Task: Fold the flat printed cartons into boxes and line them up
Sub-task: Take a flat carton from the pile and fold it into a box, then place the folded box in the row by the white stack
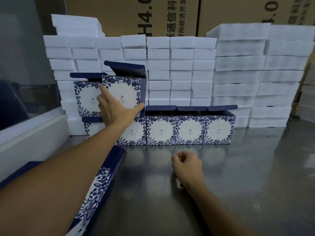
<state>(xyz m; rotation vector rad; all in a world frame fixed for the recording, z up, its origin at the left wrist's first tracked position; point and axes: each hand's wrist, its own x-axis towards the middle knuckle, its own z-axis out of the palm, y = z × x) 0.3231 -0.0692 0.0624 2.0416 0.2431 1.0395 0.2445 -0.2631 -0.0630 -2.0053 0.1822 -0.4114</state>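
Left hand [115,108], fingers spread, presses the tilted upper-tier box [123,94] beside its neighbour above the bottom row [189,130] on the tabletop [238,176], right hand [186,165] loosely curled, empty; an off-square push could topple the stack.

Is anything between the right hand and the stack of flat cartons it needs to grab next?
Nothing visible does. The right hand rests on bare steel table; the flat cartons lie to its left, partly under the outstretched left forearm.
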